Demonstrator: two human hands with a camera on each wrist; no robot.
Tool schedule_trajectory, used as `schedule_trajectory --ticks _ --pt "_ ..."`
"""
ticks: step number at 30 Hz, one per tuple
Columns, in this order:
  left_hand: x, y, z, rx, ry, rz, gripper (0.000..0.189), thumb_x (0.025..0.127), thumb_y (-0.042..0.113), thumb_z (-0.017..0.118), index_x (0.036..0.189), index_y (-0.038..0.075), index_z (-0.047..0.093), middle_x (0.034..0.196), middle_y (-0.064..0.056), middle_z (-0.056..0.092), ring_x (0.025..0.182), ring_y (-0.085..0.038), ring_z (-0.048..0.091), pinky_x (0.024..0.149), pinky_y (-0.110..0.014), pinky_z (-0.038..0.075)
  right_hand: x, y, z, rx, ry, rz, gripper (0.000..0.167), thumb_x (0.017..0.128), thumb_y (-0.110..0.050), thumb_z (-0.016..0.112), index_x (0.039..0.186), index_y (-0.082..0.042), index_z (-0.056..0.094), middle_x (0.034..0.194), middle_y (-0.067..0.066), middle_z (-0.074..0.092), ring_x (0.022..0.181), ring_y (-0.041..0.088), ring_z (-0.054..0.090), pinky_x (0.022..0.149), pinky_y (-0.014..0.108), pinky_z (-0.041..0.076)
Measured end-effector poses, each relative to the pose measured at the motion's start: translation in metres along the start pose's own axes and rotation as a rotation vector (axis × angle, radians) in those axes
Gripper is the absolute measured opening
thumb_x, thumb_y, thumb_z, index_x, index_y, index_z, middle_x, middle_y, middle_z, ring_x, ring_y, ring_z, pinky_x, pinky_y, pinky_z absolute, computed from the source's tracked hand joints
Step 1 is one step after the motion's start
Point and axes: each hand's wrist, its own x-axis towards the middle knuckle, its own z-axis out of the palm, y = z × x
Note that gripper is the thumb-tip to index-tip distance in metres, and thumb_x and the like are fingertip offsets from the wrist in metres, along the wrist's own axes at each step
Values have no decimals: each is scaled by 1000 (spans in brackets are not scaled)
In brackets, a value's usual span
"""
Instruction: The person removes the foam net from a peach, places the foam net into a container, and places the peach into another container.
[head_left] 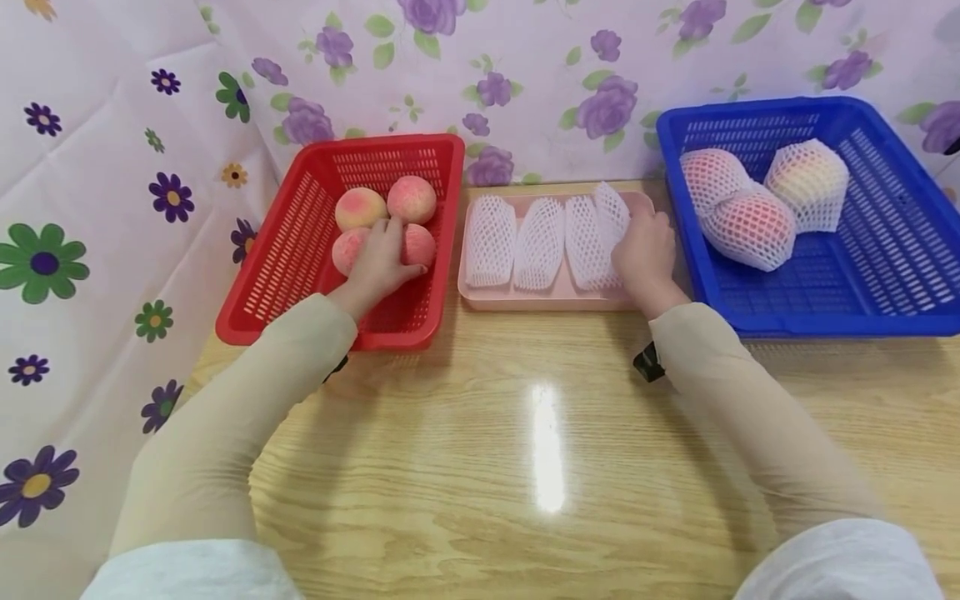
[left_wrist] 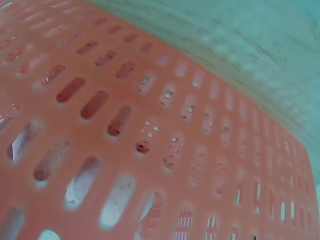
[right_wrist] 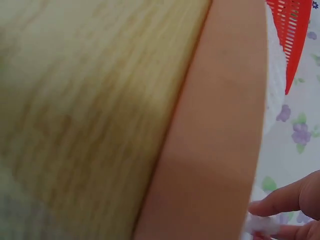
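- Nearest me, two cream sleeves are stretching out over the wood-grain surface, which is catching a bright streak of light; a black device is showing beneath the right cuff.
- The left hand is resting over the front pair of peaches in the red basket, its thumb and fingers standing apart. One front peach is lying between that thumb and the fingers; I cannot tell whether the hand is gripping it, as the left wrist view is showing only the basket's slotted wall.
- The right hand is bending over the right end of the pink tray, nearly closed, thumb and finger pinching a white foam net that is standing up at a tilt.
- Three more foam nets are lying side by side in the tray, between the baskets.
- Farther right, the blue basket is holding three netted peaches, two of them touching.
- Two back peaches are sitting just beyond the left hand.
- Behind everything, a purple-flowered cloth is hanging.
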Motion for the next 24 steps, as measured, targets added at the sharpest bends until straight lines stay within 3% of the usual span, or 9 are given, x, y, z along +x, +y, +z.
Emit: schedule_trajectory --ticks 7,12,19,24 --pt "-3 0 -2 -38 -3 -31 75 84 21 72 142 2 27 138 -22 34 124 -34 36 107 -50 38 -4 8 4 -16 -66 -70 33 86 3 44 118 10 54 117 31 58 110 46 55 99 53 44" --pt "-6 -1 -3 -115 -12 -80 82 83 20 73 146 7 22 145 -16 31 127 -31 34 108 -53 36 -8 8 1 -32 -82 -95 39 85 1 46 122 12 52 121 32 56 113 47 52 101 53 42" --pt "-7 2 -7 -141 -13 -72 78 83 18 73 144 4 25 140 -18 34 124 -32 36 109 -52 36 -13 6 -9 -67 -78 -150 44 87 -11 55 124 12 51 122 34 54 114 48 50 103 54 39" --pt "-6 10 -19 -169 -23 -81 76 85 18 70 143 2 24 136 -20 35 119 -33 39 106 -50 40 -16 1 -21 -81 -76 -167 49 89 -17 57 128 11 49 121 34 53 113 48 47 102 55 37"
